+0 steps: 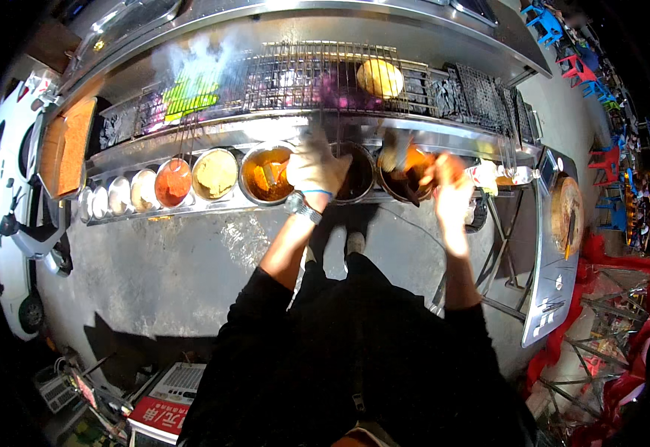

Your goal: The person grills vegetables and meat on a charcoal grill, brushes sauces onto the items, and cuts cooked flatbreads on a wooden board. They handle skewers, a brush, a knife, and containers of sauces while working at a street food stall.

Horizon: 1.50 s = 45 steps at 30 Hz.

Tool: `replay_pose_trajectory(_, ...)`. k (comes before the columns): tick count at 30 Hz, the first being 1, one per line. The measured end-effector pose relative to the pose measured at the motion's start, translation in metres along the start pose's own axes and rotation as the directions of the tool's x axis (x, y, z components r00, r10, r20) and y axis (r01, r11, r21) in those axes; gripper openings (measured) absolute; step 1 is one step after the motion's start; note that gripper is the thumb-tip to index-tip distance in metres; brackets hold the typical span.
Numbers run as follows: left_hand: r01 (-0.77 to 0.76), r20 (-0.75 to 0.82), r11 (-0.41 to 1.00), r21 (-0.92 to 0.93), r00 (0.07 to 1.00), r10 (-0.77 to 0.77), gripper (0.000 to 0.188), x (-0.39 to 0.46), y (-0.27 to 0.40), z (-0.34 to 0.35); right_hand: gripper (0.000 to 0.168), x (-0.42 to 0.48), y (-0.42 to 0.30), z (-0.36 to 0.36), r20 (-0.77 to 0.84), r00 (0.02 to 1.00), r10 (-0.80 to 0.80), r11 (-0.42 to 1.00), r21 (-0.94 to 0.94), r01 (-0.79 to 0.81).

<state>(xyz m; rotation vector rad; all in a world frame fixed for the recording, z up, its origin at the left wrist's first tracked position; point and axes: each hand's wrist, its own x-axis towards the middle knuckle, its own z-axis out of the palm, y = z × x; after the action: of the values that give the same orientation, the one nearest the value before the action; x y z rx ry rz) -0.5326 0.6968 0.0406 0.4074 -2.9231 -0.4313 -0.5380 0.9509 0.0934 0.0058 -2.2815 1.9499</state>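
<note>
My left hand point(316, 165), in a pale work glove with a wristwatch below it, is between a steel pot of amber sauce with a brush in it point(269, 173) and a dark pot point(356, 173). Its blurred fingertips point toward the front rail of the charcoal grill point(280, 124); whether they grip anything is unclear. My right hand point(449, 174), bare and blurred by motion, is closed on what looks like a sauce-covered basting brush point(396, 150) over another dark pot point(383, 181). A round yellow flatbread-like piece point(380, 79) lies on the wire grate above.
Smoke rises over green skewered food point(193, 95) at the grill's left. Bowls of red seasoning point(173, 181) and yellowish paste point(215, 174) line the front shelf. A side table point(548, 302) with a round chopping board point(565, 215) and knife stands right. A scooter point(40, 237) is left.
</note>
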Motion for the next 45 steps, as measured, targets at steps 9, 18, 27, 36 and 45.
replay_pose_trajectory(9,0.182,-0.420,0.654,0.734,0.879,0.226,0.048,0.019,0.037,-0.012,0.043,-0.067,0.125,0.082,0.466,0.885,0.009,0.715,-0.622,0.320)
replay_pose_trajectory(18,0.660,-0.357,-0.519,0.543,0.741,0.569,0.045,0.026,0.034,0.009,0.043,-0.084,0.125,-0.056,0.281,0.959,-0.032,0.898,-0.414,0.151)
replay_pose_trajectory(27,0.430,-0.261,-0.253,0.867,0.823,0.504,0.030,0.035,-0.009,0.112,0.027,-0.096,0.194,-0.260,0.153,0.935,0.320,0.892,-0.382,-0.243)
replay_pose_trajectory(36,0.456,0.305,0.700,-0.550,0.889,-0.340,0.033,-0.008,0.105,-0.136,0.027,-0.086,0.242,-0.315,-0.005,0.949,0.314,0.842,-0.461,-0.281)
replay_pose_trajectory(45,0.639,0.613,-0.337,-0.691,0.766,0.194,0.018,0.005,0.046,0.001,0.025,-0.132,0.199,-0.310,0.027,0.927,0.375,0.808,-0.500,-0.312)
